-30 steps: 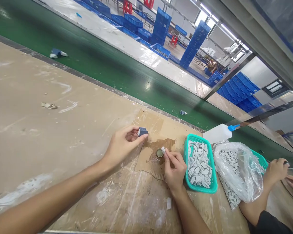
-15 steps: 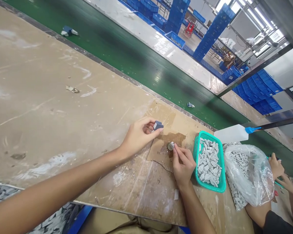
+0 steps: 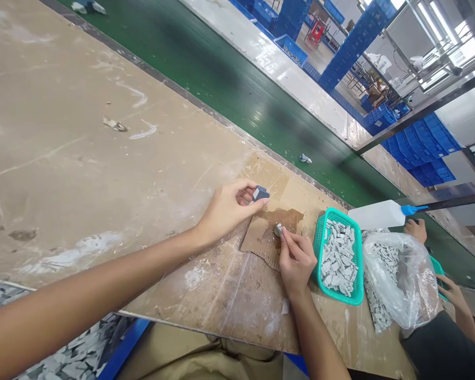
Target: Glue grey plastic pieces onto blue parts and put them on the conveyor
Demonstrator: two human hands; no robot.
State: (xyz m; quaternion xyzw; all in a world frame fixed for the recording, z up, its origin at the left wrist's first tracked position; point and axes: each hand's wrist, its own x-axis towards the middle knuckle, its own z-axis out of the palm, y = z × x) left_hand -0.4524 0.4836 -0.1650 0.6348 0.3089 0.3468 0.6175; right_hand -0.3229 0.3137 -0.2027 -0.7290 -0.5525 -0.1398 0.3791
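My left hand [image 3: 227, 208] pinches a small dark blue-grey plastic part [image 3: 263, 193] between thumb and fingers, above the table. Low over a piece of cardboard [image 3: 255, 238], my right hand [image 3: 298, 261] is closed on a small light grey piece [image 3: 281, 226]. Its tip is at a small round dish [image 3: 276, 230], mostly covered by the piece and fingers; whether they touch I cannot tell. A dark wet stain [image 3: 291, 216] spreads over the cardboard around it. To the right of my right hand stands a green basket [image 3: 320, 266] full of light grey pieces [image 3: 338, 258].
A clear plastic bag [image 3: 414, 285] of grey pieces and a white bottle with a blue nozzle [image 3: 376, 215] lie beyond the basket. A co-worker's hands [image 3: 416, 230] are at far right. The green conveyor belt [image 3: 229, 105] carries a few parts. A blue crate [image 3: 122, 351] sits below the table edge.
The view has shifted slightly. My right hand has tilted the small piece at the round dish. The co-worker's one hand has reached out toward the belt. My left hand still holds its part.
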